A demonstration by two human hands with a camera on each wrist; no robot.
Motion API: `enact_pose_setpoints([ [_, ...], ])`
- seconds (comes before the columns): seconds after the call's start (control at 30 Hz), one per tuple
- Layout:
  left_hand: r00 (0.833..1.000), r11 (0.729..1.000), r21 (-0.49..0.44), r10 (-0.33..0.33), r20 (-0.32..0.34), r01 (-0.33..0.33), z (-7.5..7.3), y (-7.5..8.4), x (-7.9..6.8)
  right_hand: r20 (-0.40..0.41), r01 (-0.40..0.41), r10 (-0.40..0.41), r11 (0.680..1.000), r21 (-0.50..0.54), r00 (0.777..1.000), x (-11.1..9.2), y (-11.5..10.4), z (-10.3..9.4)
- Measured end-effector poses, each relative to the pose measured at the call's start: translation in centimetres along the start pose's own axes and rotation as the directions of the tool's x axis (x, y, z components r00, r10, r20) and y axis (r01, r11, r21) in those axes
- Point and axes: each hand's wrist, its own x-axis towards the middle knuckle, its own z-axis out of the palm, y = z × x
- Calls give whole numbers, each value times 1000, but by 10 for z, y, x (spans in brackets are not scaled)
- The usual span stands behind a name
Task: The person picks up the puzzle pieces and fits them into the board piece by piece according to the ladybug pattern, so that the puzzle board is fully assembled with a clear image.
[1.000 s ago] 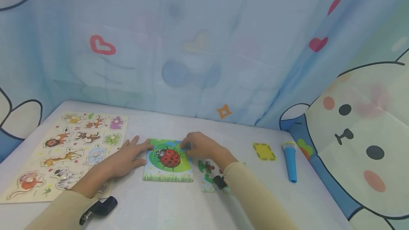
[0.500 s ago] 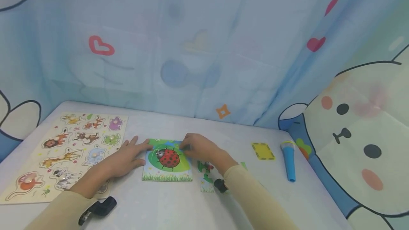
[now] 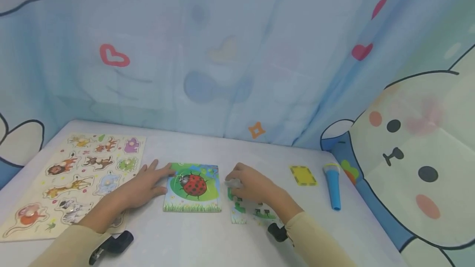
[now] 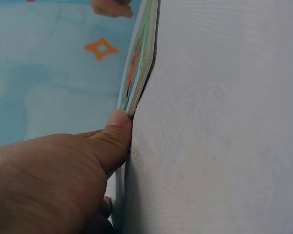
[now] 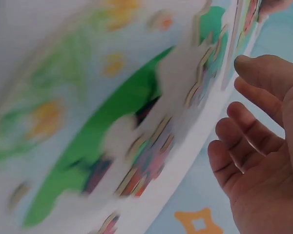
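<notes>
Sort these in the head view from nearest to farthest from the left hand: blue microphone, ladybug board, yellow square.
1. Ladybug board: just right of the left hand.
2. Yellow square: farther right, past the right hand.
3. Blue microphone: farthest right of the three.

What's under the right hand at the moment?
Puzzle pieces lie on the table, showing past the near side of the right hand. The right wrist view shows pieces too, partly blurred. Whatever hand and forearm cover in the head view stays hidden there.
</notes>
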Motion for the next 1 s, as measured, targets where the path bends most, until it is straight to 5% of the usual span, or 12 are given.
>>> enact_pose_setpoints([
  [0.47, 1000, 1000, -14, -8, 5, 8, 1, -3, -1, 50, -5, 4, 1000, 14, 999, -19, 14, -1],
  [1.0, 1000, 1000, 8, -5, -2, 5, 3, -4, 1, 0, 22, -22, 994, 105, 1000, -6, 18, -5],
])
